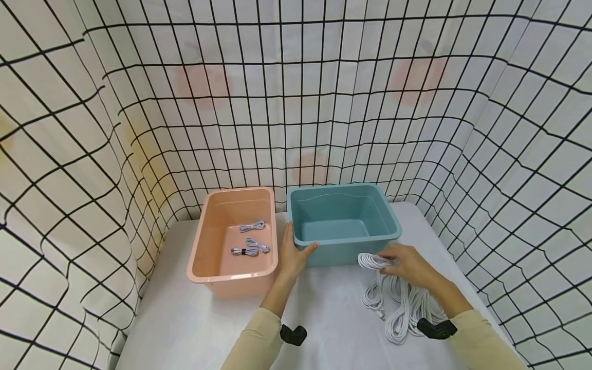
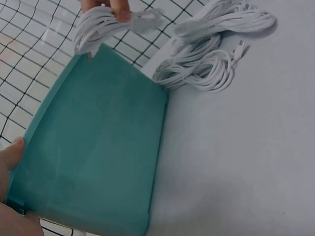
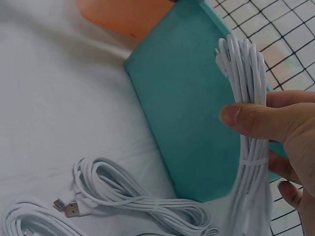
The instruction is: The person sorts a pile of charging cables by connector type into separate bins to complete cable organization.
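Note:
My right hand [image 1: 409, 264] pinches a coiled white USB cable [image 1: 371, 261], raised in front of the right end of a teal bin [image 1: 344, 252]. In the right wrist view, thumb and fingers close round the middle of this cable [image 3: 252, 78], near a tie that bands it. My left hand [image 1: 291, 259] grips the teal bin's front left corner, thumb on the front and fingers along the left side. No contents show inside the teal bin. Below my right hand lies a pile of coiled white cables [image 1: 402, 313]; USB plugs [image 3: 72, 210] show among them.
Left of the teal bin stands a peach bin [image 1: 217, 279] holding three small bundled cables [image 1: 252, 226]. Both bins are on a white-covered table [image 1: 324, 324]. Black wire mesh [image 1: 300, 110] rises behind and on both sides.

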